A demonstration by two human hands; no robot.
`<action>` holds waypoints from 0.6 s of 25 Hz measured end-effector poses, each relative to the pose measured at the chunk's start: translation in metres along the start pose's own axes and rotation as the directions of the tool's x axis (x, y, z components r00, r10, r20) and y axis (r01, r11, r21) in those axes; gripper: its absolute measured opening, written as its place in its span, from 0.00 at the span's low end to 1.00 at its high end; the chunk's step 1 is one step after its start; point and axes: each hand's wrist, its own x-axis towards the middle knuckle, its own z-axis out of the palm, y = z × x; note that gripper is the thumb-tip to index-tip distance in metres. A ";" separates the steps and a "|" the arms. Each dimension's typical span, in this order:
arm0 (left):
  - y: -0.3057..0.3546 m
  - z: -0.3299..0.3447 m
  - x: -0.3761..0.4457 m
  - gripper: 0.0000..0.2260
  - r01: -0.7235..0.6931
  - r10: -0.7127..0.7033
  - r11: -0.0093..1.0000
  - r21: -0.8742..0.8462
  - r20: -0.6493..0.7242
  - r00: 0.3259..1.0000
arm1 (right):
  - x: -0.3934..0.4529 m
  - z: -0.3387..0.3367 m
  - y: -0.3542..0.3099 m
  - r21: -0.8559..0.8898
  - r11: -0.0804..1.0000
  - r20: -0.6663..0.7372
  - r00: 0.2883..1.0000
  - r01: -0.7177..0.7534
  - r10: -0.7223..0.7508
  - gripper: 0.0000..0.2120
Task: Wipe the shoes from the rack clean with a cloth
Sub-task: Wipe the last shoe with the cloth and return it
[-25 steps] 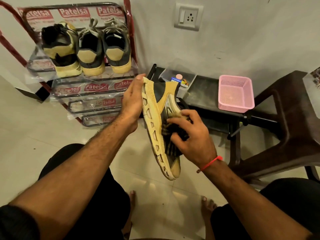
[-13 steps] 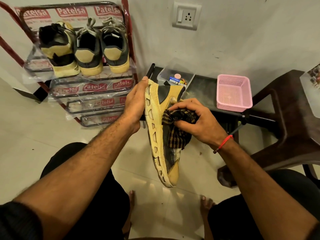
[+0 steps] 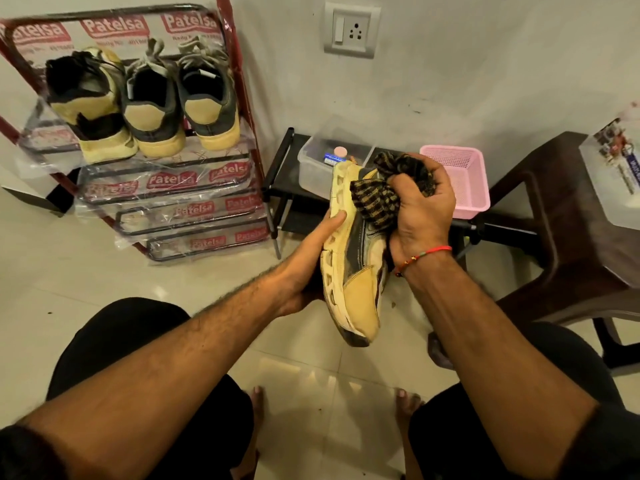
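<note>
A yellow and black sneaker [image 3: 360, 271] is held on its side in front of me, sole to the left, toe pointing down toward me. My left hand [image 3: 311, 261] grips its sole from the left, thumb up along the edge. My right hand [image 3: 420, 206] is closed around a bunched black and yellow checked cloth [image 3: 375, 199], pressing it against the shoe's upper near the heel. Three more shoes [image 3: 145, 105] stand heel-out on the top shelf of the red shoe rack [image 3: 239, 109] at the upper left.
A low black stand [image 3: 287, 174] by the wall carries a clear plastic box [image 3: 311, 168] and a pink basket [image 3: 464, 178]. A brown plastic stool [image 3: 561, 237] stands at the right. The floor is pale tile; my knees and bare feet are below.
My right hand has slid the cloth up the shoe from its middle to the heel end. The left hand shifted down the sole, and the shoe moved right and lower.
</note>
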 end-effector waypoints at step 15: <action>0.022 -0.032 0.006 0.40 -0.093 0.132 0.971 0.219 -0.172 0.976 | -0.021 -0.016 0.007 -0.687 0.060 0.716 0.688 0.725 -0.117 0.17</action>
